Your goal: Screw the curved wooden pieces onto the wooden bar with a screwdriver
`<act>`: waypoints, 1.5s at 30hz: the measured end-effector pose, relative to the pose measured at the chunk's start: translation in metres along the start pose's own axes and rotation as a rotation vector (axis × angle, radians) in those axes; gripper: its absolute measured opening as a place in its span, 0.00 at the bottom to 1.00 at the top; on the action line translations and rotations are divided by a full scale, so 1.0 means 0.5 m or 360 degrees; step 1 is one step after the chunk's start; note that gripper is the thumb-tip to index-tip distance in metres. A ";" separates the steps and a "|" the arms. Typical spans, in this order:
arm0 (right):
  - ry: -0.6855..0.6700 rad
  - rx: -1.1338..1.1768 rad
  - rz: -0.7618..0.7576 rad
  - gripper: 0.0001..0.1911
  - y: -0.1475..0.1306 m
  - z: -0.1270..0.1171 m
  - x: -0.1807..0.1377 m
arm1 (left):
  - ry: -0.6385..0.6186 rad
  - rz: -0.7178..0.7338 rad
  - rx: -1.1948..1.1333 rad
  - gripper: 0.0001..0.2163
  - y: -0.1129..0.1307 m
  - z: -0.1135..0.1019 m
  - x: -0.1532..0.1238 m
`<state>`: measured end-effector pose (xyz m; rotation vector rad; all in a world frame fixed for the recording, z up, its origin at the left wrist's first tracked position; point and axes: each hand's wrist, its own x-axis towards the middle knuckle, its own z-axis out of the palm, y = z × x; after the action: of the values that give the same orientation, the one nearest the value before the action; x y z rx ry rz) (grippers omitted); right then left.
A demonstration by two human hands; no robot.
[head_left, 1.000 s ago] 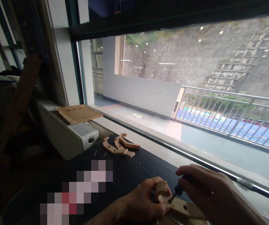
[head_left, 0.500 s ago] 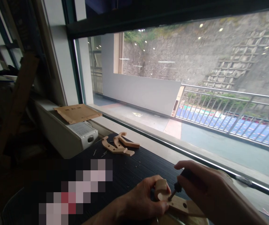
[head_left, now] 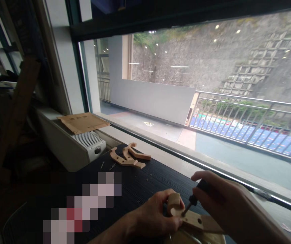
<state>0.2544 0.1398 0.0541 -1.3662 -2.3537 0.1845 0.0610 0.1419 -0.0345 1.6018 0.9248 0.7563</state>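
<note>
My left hand (head_left: 155, 215) is closed around the curved end of a light wooden piece (head_left: 193, 219) at the bottom of the view, pressing it down on the black table (head_left: 140, 184). My right hand (head_left: 221, 203) grips the dark handle of a screwdriver (head_left: 195, 200). Its tip rests on the wooden piece beside my left thumb. A round hole shows in the wood just right of the tip.
Two curved wooden pieces (head_left: 129, 157) lie farther back on the table with a few small screws (head_left: 111, 166) beside them. A white heater (head_left: 84, 147) with a brown envelope (head_left: 82, 122) on top stands at the left. A large window runs along the table's far side.
My hands, the screwdriver and the wooden piece stay together in nearly the same spot. The view shifts slightly; the right hand turns a little on the handle.
</note>
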 end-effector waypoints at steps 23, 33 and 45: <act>-0.0129 0.0155 0.0086 0.14 -0.005 0.009 0.010 | -0.0013 0.0011 -0.0076 0.11 -0.004 0.001 0.000; -0.0139 0.0179 0.0175 0.13 -0.001 -0.003 0.005 | -0.0014 0.0046 0.0059 0.12 0.004 -0.006 -0.003; -0.0092 0.0230 0.0110 0.16 -0.003 0.007 0.017 | -0.0036 0.0009 0.0027 0.12 0.001 -0.008 -0.003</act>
<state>0.2480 0.1467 0.0539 -1.3896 -2.2919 0.4113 0.0570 0.1423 -0.0332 1.6250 0.9131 0.7350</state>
